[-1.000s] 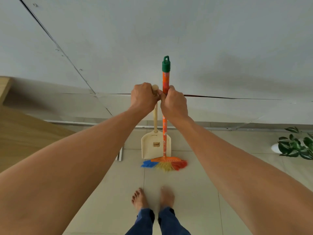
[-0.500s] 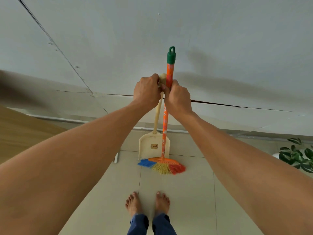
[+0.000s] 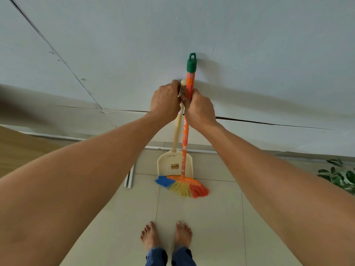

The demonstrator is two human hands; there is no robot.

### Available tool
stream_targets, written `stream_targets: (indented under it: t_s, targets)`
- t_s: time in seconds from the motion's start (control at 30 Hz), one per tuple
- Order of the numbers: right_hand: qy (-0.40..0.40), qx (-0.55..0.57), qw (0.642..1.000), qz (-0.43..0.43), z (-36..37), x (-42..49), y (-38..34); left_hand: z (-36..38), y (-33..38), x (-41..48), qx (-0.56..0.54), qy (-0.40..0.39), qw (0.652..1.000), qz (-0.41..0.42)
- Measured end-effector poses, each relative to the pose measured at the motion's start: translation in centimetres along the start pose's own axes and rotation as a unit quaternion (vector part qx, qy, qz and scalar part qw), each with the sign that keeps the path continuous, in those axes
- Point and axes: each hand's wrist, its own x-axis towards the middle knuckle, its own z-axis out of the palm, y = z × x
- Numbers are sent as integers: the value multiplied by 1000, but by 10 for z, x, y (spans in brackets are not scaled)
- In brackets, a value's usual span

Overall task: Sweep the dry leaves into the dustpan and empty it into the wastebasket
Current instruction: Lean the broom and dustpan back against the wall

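Observation:
A cream dustpan [image 3: 173, 164] with a long cream handle stands upright against the white wall. My left hand [image 3: 165, 101] is closed around the top of that handle. In front of it stands a broom [image 3: 184, 143] with an orange flowered stick, a green cap and blue, yellow and red bristles resting on the floor tiles. My right hand [image 3: 199, 109] grips the orange stick just below the green cap. Both hands touch each other. No leaves or wastebasket are in view.
The white wall [image 3: 249, 54] is directly ahead. A wooden surface [image 3: 17, 148] lies at the left and a leafy green plant [image 3: 338, 175] at the right edge. A thin white bar [image 3: 129, 177] leans beside the dustpan. My bare feet [image 3: 167, 235] stand on beige tiles.
The view has tilted and shifted slightly. Both hands keep their grips on the two handles; the broom and dustpan lean a little more to the left at the bottom.

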Motion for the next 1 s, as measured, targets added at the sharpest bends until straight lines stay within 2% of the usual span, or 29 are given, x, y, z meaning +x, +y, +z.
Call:
stream_targets:
  t_s: [0.23,0.63,1.0]
  targets:
    - [8,-18,1000,15,-3,-1,2,1,10,-3,53,14,998,-22]
    - [-7,-32,999,22,-5,0,0,6,12,-3,49,20,998,-22]
    - [-21,-26,998,50,-7,-13,-5,17,-4,-20,95,-27,994,-51]
